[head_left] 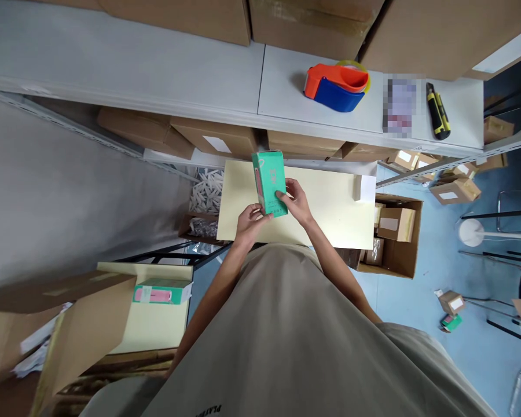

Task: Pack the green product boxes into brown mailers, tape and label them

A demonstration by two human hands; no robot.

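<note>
A green product box (pixel 272 179) with pink print is held upright, slightly tilted, above the cream tabletop (pixel 330 217). My left hand (pixel 250 223) grips its lower left corner, thumb along the bottom edge. My right hand (pixel 298 202) holds the right side, its thumb pressed on the front face and its fingers behind. The back of the box is hidden from me. At the right end of the tabletop stands a small white box (pixel 364 188).
On the shelf (pixel 156 63) ahead lie a tape dispenser (pixel 337 87) and a yellow-black utility knife (pixel 438 113). An open carton (pixel 410 243) with smaller boxes stands right. Another green box (pixel 162 291) lies on a side table at left. Several cartons fill the lower shelf.
</note>
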